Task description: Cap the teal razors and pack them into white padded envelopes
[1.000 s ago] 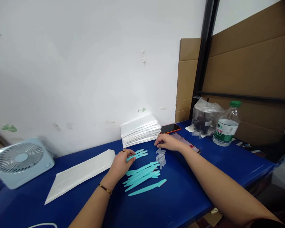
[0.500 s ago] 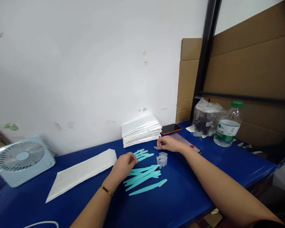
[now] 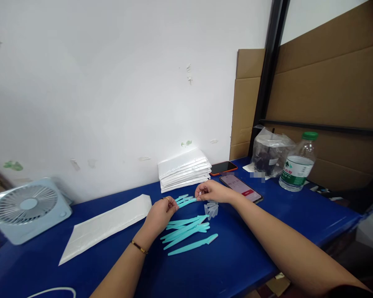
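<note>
Slim turquoise razors (image 3: 188, 232) lie overlapping, one apart on the near side; another, pinched in the left hand (image 3: 161, 212), points toward the right hand (image 3: 216, 192), which holds a small translucent cap (image 3: 200, 193); similar caps lie loosely clustered beside the razors.

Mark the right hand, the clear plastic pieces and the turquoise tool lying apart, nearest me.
Right hand (image 3: 216, 191): head view, on the middle of the hand.
Clear plastic pieces (image 3: 211, 210): head view, on the middle of the small pile.
Turquoise tool (image 3: 189, 246): head view, on the handle's middle.
</note>
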Demonstrator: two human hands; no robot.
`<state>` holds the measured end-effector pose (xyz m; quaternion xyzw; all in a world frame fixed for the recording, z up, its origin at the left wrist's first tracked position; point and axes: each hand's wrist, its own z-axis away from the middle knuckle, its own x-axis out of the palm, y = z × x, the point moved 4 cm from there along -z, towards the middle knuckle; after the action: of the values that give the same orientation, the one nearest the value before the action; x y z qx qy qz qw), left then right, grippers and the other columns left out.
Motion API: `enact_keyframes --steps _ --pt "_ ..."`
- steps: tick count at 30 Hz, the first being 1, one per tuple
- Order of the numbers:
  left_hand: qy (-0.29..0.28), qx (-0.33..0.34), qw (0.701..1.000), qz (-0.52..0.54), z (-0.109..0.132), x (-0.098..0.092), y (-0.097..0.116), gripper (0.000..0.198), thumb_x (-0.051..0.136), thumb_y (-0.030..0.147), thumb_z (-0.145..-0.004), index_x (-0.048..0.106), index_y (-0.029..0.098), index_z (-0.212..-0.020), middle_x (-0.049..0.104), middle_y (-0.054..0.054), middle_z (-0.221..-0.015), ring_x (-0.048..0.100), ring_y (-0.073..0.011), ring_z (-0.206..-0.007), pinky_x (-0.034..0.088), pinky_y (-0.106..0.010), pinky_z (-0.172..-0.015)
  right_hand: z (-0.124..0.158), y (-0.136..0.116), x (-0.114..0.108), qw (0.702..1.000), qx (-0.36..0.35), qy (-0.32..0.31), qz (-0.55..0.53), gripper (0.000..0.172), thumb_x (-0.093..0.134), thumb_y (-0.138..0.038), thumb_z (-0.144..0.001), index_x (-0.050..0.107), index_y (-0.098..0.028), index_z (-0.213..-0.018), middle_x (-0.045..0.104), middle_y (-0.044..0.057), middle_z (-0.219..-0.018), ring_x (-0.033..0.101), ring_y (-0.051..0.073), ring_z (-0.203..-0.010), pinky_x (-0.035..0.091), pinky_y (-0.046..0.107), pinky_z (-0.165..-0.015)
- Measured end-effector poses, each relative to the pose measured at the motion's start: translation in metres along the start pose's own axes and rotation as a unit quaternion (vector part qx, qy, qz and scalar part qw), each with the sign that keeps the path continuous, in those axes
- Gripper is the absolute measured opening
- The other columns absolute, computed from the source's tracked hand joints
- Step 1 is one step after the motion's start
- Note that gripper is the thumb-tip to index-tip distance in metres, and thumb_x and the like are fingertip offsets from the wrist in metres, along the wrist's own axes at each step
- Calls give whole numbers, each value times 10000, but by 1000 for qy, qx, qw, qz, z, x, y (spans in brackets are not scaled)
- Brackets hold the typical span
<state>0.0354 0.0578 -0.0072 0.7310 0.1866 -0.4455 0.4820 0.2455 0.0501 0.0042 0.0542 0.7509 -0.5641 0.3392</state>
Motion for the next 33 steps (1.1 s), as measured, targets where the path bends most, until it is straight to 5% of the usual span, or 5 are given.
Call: enact_keyframes --steps 7,15,22,28,33 --pt "90 6 994 -66 -1 -13 3 231 508 338 -780 584 199 -949 606 -52 -954 544 -196 -863 392 -284 -698 4 3 -17 988 11 87 126 184 604 -261 -712 677 -151 -840 646 30 -733 559 131 -650 403 212 -581" --pt "-101 68 992 -18 14 4 21 245 579 428 -715 638 225 -838 615 -6 -818 545 -153 -739 380 -232 -595 20 29 -33 975 65 -37 207 178 662 -232 -608 693 -194 -779 630 1 -658 546 133 -571 362 204 -491" --pt "-64 56 995 -42 10 4 17 156 497 325 -781 601 211 -759 613 1 -746 534 -138 -671 353 -234 -572 14 15 -25 949 63 47 305 113 587 -116 -591 650 -169 -668 649 36 -690 558 150 -607 367 218 -524" --pt "6 34 999 -31 5 -6 8 163 445 296 -808 572 200 -777 606 -12 -754 541 -149 -703 372 -245 -621 15 1 -20 993 18 40 111 205 535 -305 -771 631 -138 -840 623 37 -730 535 127 -635 404 213 -569" --pt "14 22 999 -30 4 -8 5 172 444 299 -804 577 190 -787 603 -26 -755 539 -155 -706 379 -248 -625 17 -5 -13 999 1 -7 47 307 558 -392 -771 655 -122 -881 615 33 -716 512 117 -613 393 209 -543"
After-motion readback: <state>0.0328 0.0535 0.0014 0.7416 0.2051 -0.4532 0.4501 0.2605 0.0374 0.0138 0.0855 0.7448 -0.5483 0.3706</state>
